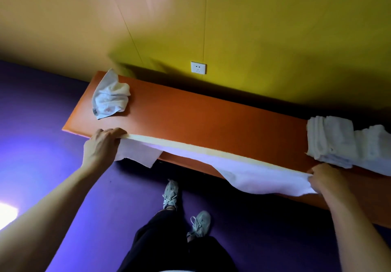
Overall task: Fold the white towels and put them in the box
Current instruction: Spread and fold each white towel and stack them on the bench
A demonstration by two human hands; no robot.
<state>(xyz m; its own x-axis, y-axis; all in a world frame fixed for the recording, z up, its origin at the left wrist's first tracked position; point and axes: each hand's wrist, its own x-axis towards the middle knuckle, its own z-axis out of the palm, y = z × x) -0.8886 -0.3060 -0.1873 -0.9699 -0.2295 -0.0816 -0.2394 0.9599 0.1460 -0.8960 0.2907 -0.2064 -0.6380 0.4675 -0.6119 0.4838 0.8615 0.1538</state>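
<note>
I count one white terry towel [243, 173] stretched taut over the near edge of the orange bench [211, 119]. My left hand [103, 147] and right hand [323, 176] each pinch an end, fingers curled. One crumpled towel [110, 96] far left; folded stack [342, 142] right, count unclear.

Dim, soft focus; wide-angle bend at edges; glare patch on floor [6, 212] lower left.

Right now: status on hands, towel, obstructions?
Left hand and right hand grip opposite ends of stretched towel over orange bench. Crumpled towel far left, folded stack right. No box visible.
</note>
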